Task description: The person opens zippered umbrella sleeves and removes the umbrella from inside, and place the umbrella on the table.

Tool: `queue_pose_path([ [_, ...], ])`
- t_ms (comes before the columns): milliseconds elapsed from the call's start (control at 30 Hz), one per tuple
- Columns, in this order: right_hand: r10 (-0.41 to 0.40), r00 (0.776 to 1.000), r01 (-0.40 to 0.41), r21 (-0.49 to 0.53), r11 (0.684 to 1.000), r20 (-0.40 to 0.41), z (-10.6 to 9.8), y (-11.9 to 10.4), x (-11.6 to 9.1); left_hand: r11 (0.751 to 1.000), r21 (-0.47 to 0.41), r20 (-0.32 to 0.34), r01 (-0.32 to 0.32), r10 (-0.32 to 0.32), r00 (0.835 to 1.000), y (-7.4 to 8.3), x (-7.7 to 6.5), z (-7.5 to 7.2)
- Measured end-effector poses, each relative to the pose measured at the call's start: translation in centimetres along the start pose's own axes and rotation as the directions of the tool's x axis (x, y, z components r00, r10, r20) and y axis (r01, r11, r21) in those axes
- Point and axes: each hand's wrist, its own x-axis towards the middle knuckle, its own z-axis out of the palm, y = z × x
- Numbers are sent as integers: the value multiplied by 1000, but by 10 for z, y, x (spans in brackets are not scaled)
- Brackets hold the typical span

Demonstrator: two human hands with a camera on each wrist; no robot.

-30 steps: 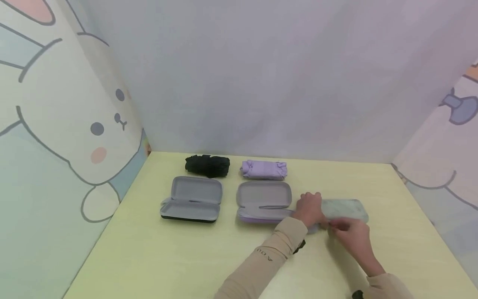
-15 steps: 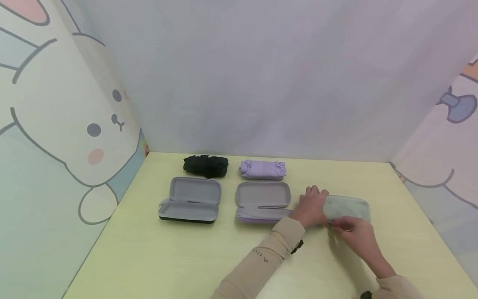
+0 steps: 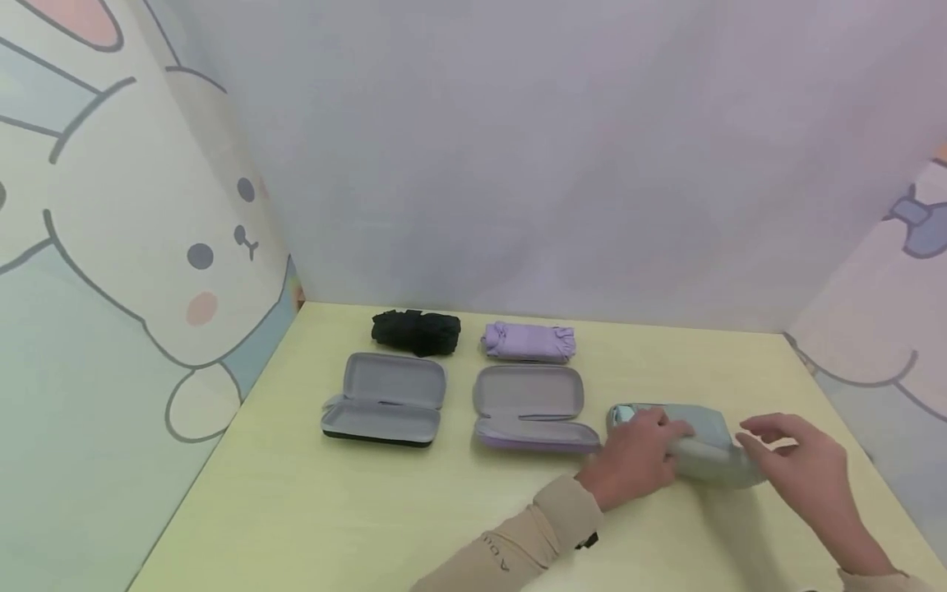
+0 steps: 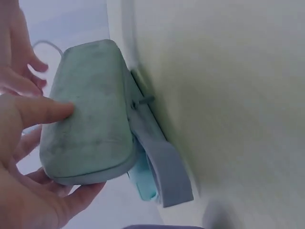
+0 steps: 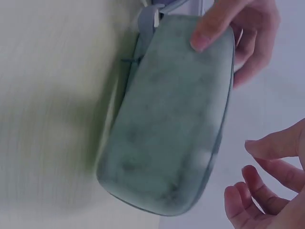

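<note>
A pale green zip case [image 3: 713, 470] stands at the right of the table, its lid raised partway toward me. My left hand [image 3: 632, 462] grips the lid, thumb on its mottled outer face and fingers under the edge, as the left wrist view shows. From the gap peeks something shiny and light teal [image 4: 144, 179], mostly hidden. A grey strap [image 4: 171, 176] and a small zip pull [image 4: 147, 100] hang at the case's side. My right hand [image 3: 810, 477] hovers off the case's right end with fingers loosely bent, apart from it in the right wrist view and holding nothing.
Two similar cases lie open with grey linings: a black one [image 3: 392, 421] on the left and a purple one [image 3: 536, 434] in the middle. Behind them rest a rolled black fabric bundle [image 3: 416, 332] and a rolled purple one [image 3: 528, 341]. A fabric wall [image 3: 533, 164] rises behind.
The green case's lid has come up and tilted toward me. My right hand has let go of the zip edge and moved right; my left hand has shifted onto the lid.
</note>
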Motion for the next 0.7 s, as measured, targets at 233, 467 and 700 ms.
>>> queue_pose_path([
  [233,-105,986,113,-56,992,130,-10,29,14,953,249,-29,-172,185,982,20,-26,0],
  [467,-212,931,233,-38,972,296,8,56,29,957,248,99,-149,128,987,27,-41,6],
  [700,-283,884,314,-23,949,371,35,70,36,959,240,215,-151,99,972,26,-50,17],
])
